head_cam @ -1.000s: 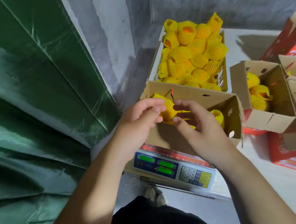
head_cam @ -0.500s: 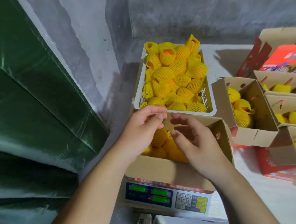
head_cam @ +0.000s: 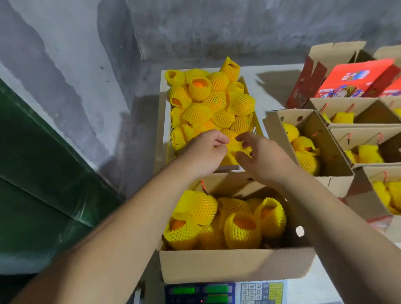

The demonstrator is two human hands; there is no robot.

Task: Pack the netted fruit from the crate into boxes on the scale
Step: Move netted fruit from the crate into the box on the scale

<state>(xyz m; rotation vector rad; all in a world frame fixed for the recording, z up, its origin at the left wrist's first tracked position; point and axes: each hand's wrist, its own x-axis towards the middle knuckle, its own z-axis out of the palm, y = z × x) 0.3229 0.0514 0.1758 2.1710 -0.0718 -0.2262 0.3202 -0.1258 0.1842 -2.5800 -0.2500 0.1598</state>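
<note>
A white crate heaped with yellow-netted fruit stands at the back of the bench. In front of it an open cardboard box sits on the scale and holds several netted fruit. Both my hands are over the crate's near end, with one netted fruit between them. My left hand has curled fingers against that fruit; whether it grips is unclear. My right hand hovers beside it with fingers spread and bent, holding nothing.
To the right stand more open cardboard boxes with netted fruit, and red printed boxes behind them. A green tarp hangs at the left. A grey concrete wall closes the back.
Both hands have left the box on the scale and moved forward to the crate's near end. The view has tilted so the box's fruit shows fully.
</note>
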